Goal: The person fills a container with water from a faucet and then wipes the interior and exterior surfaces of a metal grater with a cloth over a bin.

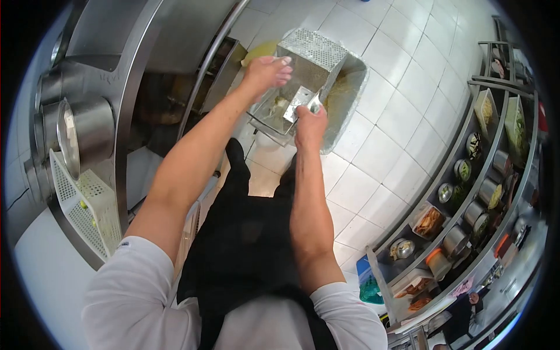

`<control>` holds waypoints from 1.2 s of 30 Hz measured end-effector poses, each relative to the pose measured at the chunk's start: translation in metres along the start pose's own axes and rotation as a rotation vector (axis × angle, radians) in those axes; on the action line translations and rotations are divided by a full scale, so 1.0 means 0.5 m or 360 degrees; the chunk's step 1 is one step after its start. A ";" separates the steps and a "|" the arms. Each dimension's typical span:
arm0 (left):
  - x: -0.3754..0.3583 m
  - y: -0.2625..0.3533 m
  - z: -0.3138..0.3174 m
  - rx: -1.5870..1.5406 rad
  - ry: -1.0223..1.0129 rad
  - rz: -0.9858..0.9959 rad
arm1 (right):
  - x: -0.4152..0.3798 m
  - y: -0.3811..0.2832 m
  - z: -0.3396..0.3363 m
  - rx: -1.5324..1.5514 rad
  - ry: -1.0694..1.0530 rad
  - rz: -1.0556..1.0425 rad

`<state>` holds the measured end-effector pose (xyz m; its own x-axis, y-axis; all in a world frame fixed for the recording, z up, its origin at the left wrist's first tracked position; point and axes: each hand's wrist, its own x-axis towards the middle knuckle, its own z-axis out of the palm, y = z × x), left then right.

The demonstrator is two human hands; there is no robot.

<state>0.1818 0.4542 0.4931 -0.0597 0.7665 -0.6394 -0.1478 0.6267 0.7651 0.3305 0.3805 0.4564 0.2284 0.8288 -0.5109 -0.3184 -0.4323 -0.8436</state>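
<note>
A deep perforated metal pan (pixel 312 49) is tilted over a bin (pixel 348 119) lined with a clear plastic bag. My left hand (pixel 268 76) is closed at the pan's left edge, with its fingers curled over the side. A small flat metal plate with holes, like a scraper (pixel 299 100), is inside the pan near its front. My right hand (pixel 311 127) is closed around its near end, close to the pan's right wall. Some pale scraps lie beside the plate. The palm sides of both hands are hidden.
To the left is a steel counter (pixel 133 64) with pots (pixel 93 122) and a white perforated basket (pixel 96 192). White floor tiles (pixel 385 93) surround the bin. On the right, shelves (pixel 382 248) carry several food containers. Another person (pixel 461 315) is at lower right.
</note>
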 end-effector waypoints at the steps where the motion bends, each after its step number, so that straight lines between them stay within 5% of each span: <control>1: -0.003 0.012 0.019 -0.0313 -0.0111 -0.0033 | -0.009 0.005 0.002 0.0050 0.0009 -0.0069; 6: 0.015 0.043 0.103 -0.1400 -0.0569 0.0137 | -0.030 0.026 0.011 -0.0211 0.0068 -0.0212; 9: 0.029 0.037 0.146 -0.1506 -0.0181 0.0205 | -0.065 -0.005 0.022 -0.0353 0.0077 -0.0360; 12: 0.008 0.051 0.145 -0.1301 -0.0154 0.0240 | -0.066 0.021 -0.004 0.0137 -0.0097 -0.0156; 18: -0.058 0.056 0.115 -0.0953 -0.0375 0.0211 | -0.087 0.022 -0.185 0.0145 -0.0108 0.0156; 23: -0.084 0.076 0.073 -0.0692 -0.0611 0.0028 | -0.098 -0.040 -0.266 -0.0062 0.0107 -0.0038; 28: -0.115 0.087 0.068 -0.0024 -0.0502 0.0047 | -0.065 -0.110 -0.261 -0.0343 0.0139 -0.0468; 34: -0.107 0.050 0.066 0.0781 -0.0217 0.0176 | -0.045 -0.150 -0.207 -0.0836 -0.0129 -0.1161; 36: -0.099 0.017 0.057 0.0988 -0.0119 0.0318 | -0.060 -0.150 -0.167 -0.0957 -0.0407 -0.1124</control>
<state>0.2115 0.4256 0.5333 0.0453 0.8702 -0.4906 0.4575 0.4185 0.7846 0.4244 0.3581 0.5212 -0.0436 0.9893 0.1390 0.3567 0.1454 -0.9228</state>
